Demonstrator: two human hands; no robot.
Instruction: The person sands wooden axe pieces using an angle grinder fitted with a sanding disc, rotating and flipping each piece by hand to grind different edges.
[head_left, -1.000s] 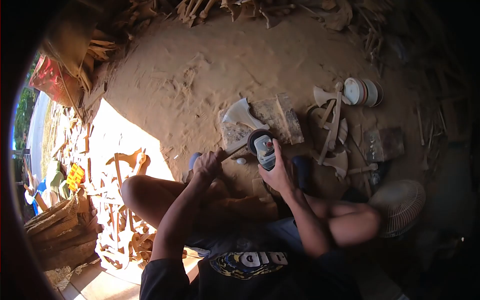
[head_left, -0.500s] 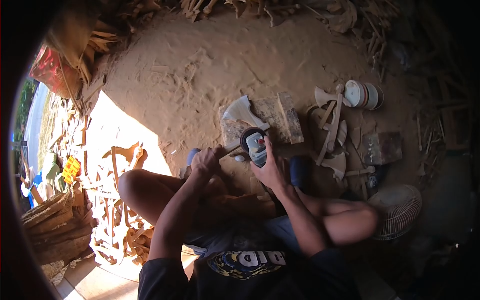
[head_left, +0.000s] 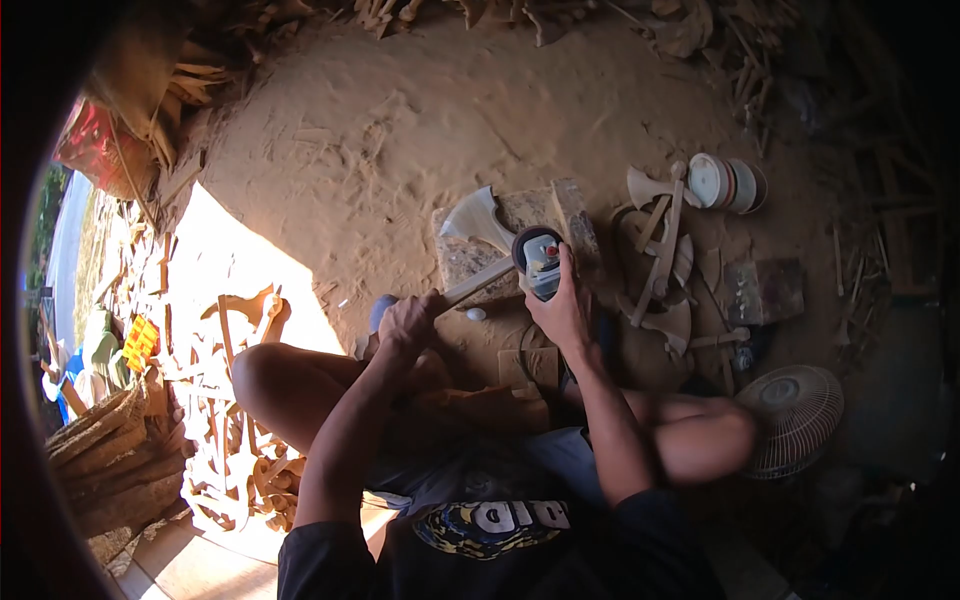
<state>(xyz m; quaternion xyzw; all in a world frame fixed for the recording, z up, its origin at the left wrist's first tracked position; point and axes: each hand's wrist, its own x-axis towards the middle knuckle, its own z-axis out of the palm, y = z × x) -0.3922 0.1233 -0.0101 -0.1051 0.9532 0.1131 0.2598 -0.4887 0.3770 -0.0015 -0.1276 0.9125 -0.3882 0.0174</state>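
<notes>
Two hands are clamped, left on a pale, flared, straight-handled axe, right on a power tool

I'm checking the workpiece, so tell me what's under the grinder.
The pale axe-shaped piece and stained slab show around the grinder; what lies directly beneath it is covered and cannot be seen.

One head-worn view, wide and fisheye-curved. Sat above the shirt, facing forward and steeply down. Left hand and right hand fell mid-frame, fairly near; the dirt floor reached back to its cluttered far edge. Frame corners came out black.
</notes>
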